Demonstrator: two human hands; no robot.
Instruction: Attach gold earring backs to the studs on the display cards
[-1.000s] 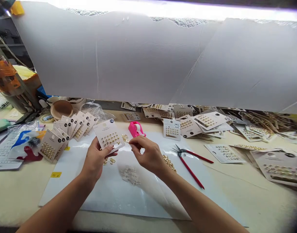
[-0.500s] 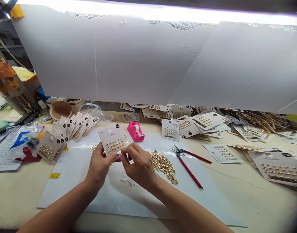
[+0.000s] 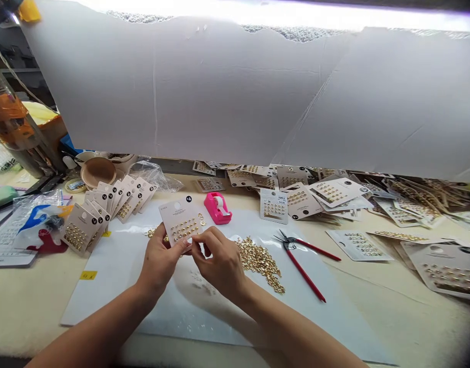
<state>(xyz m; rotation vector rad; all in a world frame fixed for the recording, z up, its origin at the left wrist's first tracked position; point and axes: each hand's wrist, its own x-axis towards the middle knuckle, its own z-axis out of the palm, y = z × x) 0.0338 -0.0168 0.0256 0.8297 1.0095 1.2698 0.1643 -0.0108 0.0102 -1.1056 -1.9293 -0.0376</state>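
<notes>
My left hand grips the lower left corner of a pale earring card, which is tilted up and carries rows of small gold studs. At the card's lower right edge, my right hand has thumb and forefinger pinched together; whatever lies between them is too small to make out. A pile of small gold pieces spreads on the white sheet just right of my right hand. Further gold pieces show partly behind the card.
A pink tape dispenser stands behind my hands. Red-handled pliers lie open at the right. Fanned earring cards rest at the left, and many more cards are heaped at the back right. A white board hangs across the back.
The whole view has shifted slightly, with things appearing a little further right. Both hands keep nearly the same pose at the card.
</notes>
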